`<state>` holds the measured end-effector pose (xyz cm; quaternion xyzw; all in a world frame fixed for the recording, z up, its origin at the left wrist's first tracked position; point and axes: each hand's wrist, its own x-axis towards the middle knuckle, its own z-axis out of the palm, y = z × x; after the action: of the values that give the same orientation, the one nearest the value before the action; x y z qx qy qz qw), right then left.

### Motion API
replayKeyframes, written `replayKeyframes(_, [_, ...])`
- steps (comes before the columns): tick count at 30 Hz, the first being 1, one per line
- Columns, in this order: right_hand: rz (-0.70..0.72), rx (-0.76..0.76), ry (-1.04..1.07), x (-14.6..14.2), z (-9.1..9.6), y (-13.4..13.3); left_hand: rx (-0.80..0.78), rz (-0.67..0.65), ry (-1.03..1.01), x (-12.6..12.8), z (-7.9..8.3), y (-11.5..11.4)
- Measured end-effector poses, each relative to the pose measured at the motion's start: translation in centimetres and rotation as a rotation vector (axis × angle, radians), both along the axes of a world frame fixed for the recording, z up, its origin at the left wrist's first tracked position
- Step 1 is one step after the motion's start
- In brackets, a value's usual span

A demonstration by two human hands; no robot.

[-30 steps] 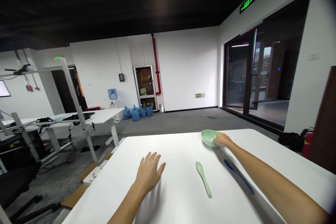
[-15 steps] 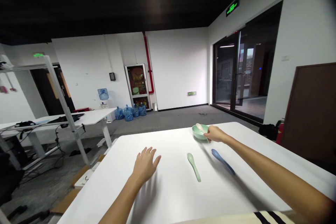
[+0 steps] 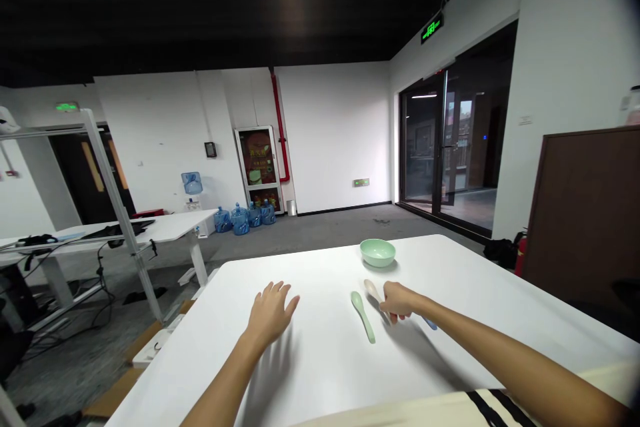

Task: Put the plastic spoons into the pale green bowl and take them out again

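My right hand (image 3: 399,301) is closed around the handle of a cream-coloured spoon (image 3: 371,289), whose bowl end points up and to the left. Just left of that spoon lies a green spoon (image 3: 363,317) on the white table (image 3: 320,360). A blue spoon (image 3: 429,323) is mostly hidden under my right hand and forearm, with only its handle end showing. Beyond the spoons, near the far edge, stands a light green bowl (image 3: 378,253). My left hand (image 3: 271,312) rests over the left part of the table, fingers spread, holding nothing.
Cardboard boxes (image 3: 117,390) sit on the floor along the table's left side. Another white desk (image 3: 175,225) with cables and a metal frame stands at the left. Blue water bottles (image 3: 241,219) are by the back wall. A brown cabinet (image 3: 585,213) stands at the right.
My right hand has brought the cream spoon from the green bowl back toward me, to between the green and blue spoons. The left hand has stayed about where it was.
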<state>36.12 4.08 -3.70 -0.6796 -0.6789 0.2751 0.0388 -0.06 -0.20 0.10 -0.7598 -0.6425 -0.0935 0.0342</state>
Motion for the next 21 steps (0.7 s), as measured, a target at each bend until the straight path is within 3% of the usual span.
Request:
replayKeyframes(13, [0.063, -0.031, -0.067, 0.2, -2.7, 0.6, 0.018, -0.007, -0.011, 0.0, -0.1, 0.2])
replayKeyframes(21, [0.069, -0.022, -0.084, 0.1, -2.7, 0.6, 0.004, -0.004, -0.012, 0.0, -0.1, 0.1])
